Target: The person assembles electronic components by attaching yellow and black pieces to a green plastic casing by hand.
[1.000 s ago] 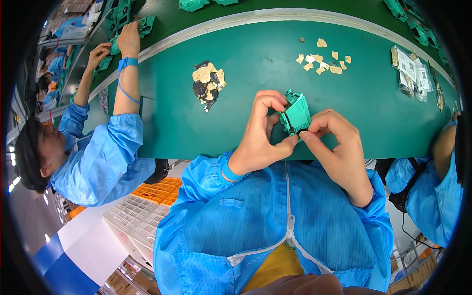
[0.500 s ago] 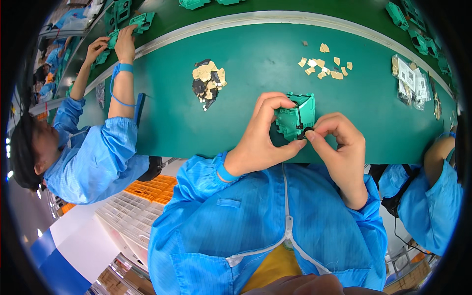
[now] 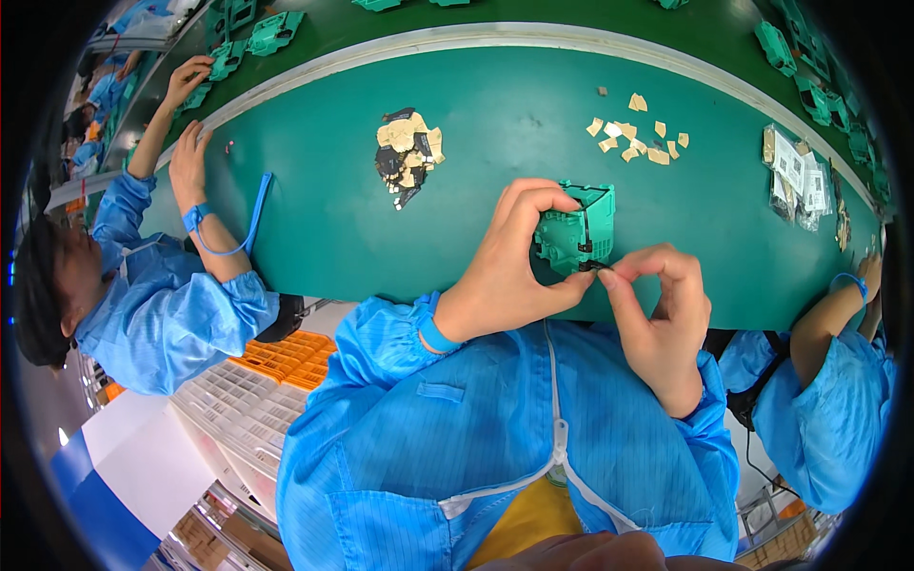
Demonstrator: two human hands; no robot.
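My left hand (image 3: 519, 257) grips a green plastic housing (image 3: 567, 234), its fingers over the far left side and its thumb at the near edge. A thin black strip (image 3: 587, 225) runs along the housing's side and down to its near corner. There my right hand (image 3: 662, 314) pinches the black strip's end between thumb and index finger, just right of my left thumb. The housing is held above the green table, close to my chest. What lies behind my left fingers is hidden.
On the green table (image 3: 495, 124) lie a pile of tan and black scraps (image 3: 407, 152), scattered tan pieces (image 3: 628, 133) and bagged parts (image 3: 798, 176). More green housings (image 3: 274, 33) stand beyond the pale rail (image 3: 533, 36). Co-workers sit left (image 3: 181, 314) and right (image 3: 828, 409).
My right fingers have drawn slightly right and down from the housing's corner, with the black strip's end in them. The left co-worker's nearer hand has come back from the green housings.
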